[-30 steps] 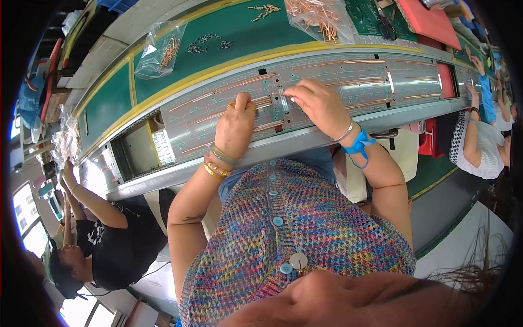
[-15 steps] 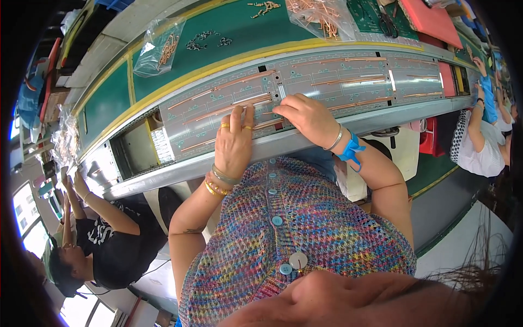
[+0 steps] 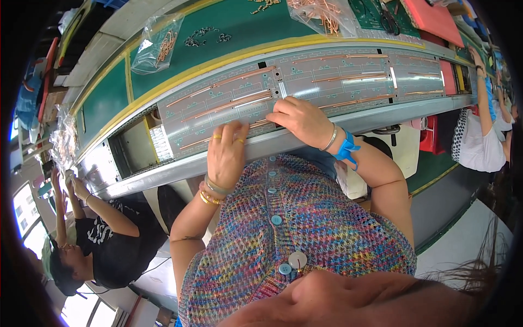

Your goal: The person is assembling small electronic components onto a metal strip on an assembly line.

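Note:
A long grey panel (image 3: 201, 125) printed with green outlines lies across the work, with thin copper rods (image 3: 239, 101) set along it in rows. My left hand (image 3: 226, 158) bends its fingers down over the lowest row on the left section, at a copper rod. Its thumb is hidden and the fingertips are slightly blurred, so what they hold cannot be made out. My right hand (image 3: 305, 122) is closed, thumb and fingers pinched together at the right end of that low rod, by the join between two panel sections.
A metal rail (image 3: 261, 146) runs along the near edge. Beyond the panel, a green bench holds bags of bent copper pieces (image 3: 166, 46), small dark metal parts (image 3: 202, 37) and scissors (image 3: 389, 23). Co-workers sit left (image 3: 117, 234) and right (image 3: 474, 144); a red crate (image 3: 430, 136) stands below.
My left hand has drawn back toward me, from the middle row to the lowest row, its fingers curling. My right hand has shifted slightly left and nearer. The left co-worker's hands have moved.

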### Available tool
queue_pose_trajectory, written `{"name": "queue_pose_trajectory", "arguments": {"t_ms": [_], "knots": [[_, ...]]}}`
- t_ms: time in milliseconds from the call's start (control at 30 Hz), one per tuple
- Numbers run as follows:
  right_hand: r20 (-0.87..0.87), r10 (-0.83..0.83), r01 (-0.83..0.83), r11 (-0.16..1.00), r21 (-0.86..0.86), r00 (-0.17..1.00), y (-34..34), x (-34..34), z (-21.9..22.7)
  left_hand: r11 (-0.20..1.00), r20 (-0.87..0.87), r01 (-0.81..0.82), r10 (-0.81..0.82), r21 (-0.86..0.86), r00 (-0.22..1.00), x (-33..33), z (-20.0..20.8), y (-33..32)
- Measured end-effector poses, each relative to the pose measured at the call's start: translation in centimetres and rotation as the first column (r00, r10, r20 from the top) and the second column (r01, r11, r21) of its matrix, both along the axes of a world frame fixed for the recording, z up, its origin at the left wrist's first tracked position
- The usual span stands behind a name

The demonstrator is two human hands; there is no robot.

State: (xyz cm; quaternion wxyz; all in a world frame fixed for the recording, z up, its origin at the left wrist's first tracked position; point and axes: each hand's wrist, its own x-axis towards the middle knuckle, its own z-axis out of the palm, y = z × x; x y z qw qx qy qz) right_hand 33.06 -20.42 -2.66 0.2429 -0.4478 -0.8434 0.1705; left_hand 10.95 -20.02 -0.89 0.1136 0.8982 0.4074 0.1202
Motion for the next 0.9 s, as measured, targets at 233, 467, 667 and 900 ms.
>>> {"name": "queue_pose_trajectory", "arguments": {"t_ms": [233,467,667,900], "knots": [[0.137,0.057,-0.061,0.998,0.028,0.989,-0.1,-0.1,0.2,1.0,0.014,-0.007,0.007,-0.007,1.0,0.1,-0.6,-0.7],[-0.073,-0.347,0.352,0.934,0.059,0.935,-0.3,4.8,2.8,0.998,0.033,0.004,-0.002,-0.055,0.999,3.2,-0.3,-1.4],[0.036,-0.593,0.581,0.798,0.162,0.804,2.4,8.2,2.6,0.999,0.007,0.018,-0.018,-0.037,1.0,4.1,-1.0,-1.3],[0.186,-0.772,0.717,0.634,0.289,0.608,9.3,9.2,0.7,1.0,0.021,0.016,-0.015,-0.007,1.0,4.1,-1.4,-1.8]]}}
